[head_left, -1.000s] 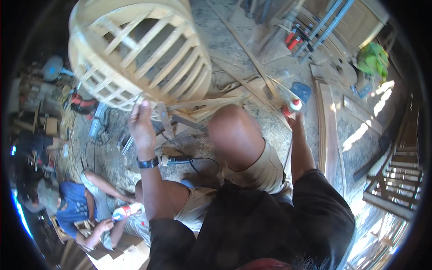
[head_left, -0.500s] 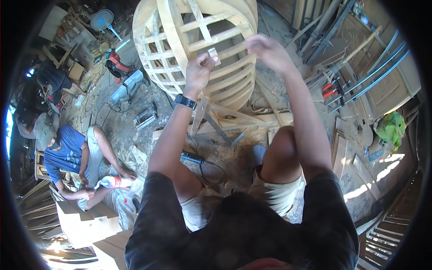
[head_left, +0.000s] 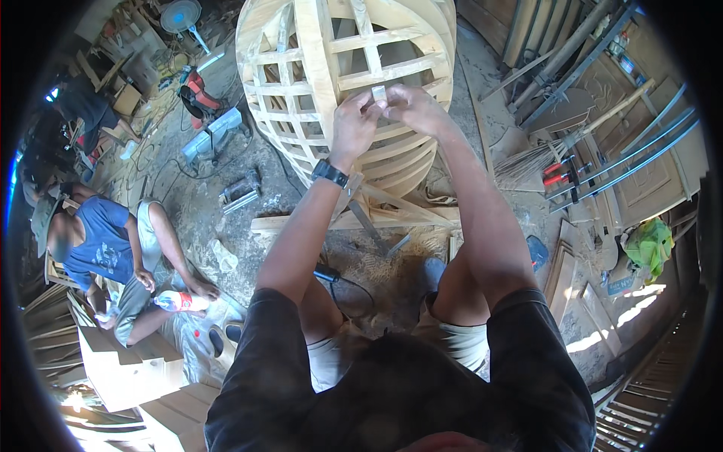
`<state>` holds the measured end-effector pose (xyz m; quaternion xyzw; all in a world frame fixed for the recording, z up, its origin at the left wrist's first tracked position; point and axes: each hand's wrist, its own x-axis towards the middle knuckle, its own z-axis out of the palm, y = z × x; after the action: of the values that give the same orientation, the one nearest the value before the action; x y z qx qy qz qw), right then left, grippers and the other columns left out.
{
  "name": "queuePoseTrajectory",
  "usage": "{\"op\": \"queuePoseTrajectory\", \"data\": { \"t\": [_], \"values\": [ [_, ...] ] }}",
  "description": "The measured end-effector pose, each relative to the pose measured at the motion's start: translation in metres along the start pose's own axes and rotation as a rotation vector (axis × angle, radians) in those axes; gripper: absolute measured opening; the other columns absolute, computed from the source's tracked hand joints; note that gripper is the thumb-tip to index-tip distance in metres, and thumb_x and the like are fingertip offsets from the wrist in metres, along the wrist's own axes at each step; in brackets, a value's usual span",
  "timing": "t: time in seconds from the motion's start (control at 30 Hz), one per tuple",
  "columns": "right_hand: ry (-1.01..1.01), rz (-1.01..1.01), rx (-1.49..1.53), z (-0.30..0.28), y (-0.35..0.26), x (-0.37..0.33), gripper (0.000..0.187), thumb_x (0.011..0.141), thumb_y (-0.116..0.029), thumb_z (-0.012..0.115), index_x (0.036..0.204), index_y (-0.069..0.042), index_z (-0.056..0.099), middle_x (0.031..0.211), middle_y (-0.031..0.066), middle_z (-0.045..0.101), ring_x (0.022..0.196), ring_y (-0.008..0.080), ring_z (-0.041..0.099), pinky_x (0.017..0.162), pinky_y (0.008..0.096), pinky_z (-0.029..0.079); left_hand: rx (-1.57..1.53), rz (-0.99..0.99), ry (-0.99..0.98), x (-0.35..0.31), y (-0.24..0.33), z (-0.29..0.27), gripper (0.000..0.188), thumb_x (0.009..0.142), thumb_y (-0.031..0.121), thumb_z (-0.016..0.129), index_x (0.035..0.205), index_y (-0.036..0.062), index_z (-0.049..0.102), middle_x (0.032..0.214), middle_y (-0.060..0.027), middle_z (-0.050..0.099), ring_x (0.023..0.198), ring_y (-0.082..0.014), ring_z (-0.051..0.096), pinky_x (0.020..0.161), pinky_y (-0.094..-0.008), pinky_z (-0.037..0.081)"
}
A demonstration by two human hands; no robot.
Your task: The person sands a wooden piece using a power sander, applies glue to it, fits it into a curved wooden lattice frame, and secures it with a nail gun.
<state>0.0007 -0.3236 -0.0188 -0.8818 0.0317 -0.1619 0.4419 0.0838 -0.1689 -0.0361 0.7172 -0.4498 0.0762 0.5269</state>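
A small pale rectangular piece [head_left: 379,93], perhaps a sliver of wood or folded sandpaper, is held up between my two hands. My left hand [head_left: 354,126], with a dark watch on its wrist, pinches it from the left with closed fingers. From the other side my right hand [head_left: 414,110] meets it, thumb and fingers closed at its edge. Just beyond my hands stands a large rounded wooden lattice frame [head_left: 326,75] of curved slats and crossing strips. My hands cover part of the slats, and I cannot tell whether they touch the frame.
Boards [head_left: 354,220] lie under the lattice frame, with a corded tool [head_left: 326,272] near my feet. At left a seated person [head_left: 105,241] is beside a bottle [head_left: 181,301]. Further off are a red power tool [head_left: 199,98] and a fan [head_left: 181,15]. Red clamps [head_left: 556,173] are at right.
My right hand has come in from the right to join my left at the small piece. The view has shifted slightly. The seated person's hand has moved off the bottle.
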Motion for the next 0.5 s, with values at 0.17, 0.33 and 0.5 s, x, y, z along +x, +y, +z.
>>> {"op": "queuePoseTrajectory", "data": {
  "t": [0.17,0.33,0.5],
  "values": [
    [0.069,0.022,-0.106,0.0,0.002,0.001,0.032,0.087,-0.022,0.066,0.111,-0.001,0.067,0.106,0.0198,0.069,0.1,0.0328,0.066,0.09,0.0393,0.049,0.073,0.007,0.009,0.004,0.0,0.008,0.016,0.093,0.016,0.06,0.098,0.0028,0.068,0.085,-0.018,0.063,0.08,-0.0327,0.06,0.073,-0.0403,0.047],
    [0.099,0.059,-0.138,0.003,-0.001,0.004,0.031,0.09,-0.025,0.062,0.109,-0.002,0.067,0.102,0.0225,0.068,0.098,0.0368,0.065,0.087,0.0418,0.049,0.054,0.07,0.093,0.005,-0.006,0.014,0.015,0.094,0.015,0.058,0.098,0.0037,0.066,0.087,-0.0179,0.062,0.082,-0.0338,0.06,0.075,-0.0422,0.047],
    [0.101,0.068,-0.213,0.003,0.003,0.007,0.031,0.091,-0.029,0.059,0.107,-0.003,0.067,0.098,0.0242,0.066,0.095,0.0407,0.063,0.084,0.0447,0.048,0.068,0.061,0.097,0.006,-0.009,0.019,0.014,0.093,0.012,0.057,0.101,0.0041,0.065,0.087,-0.0189,0.062,0.083,-0.0359,0.059,0.075,-0.0439,0.046]
  ]
}}
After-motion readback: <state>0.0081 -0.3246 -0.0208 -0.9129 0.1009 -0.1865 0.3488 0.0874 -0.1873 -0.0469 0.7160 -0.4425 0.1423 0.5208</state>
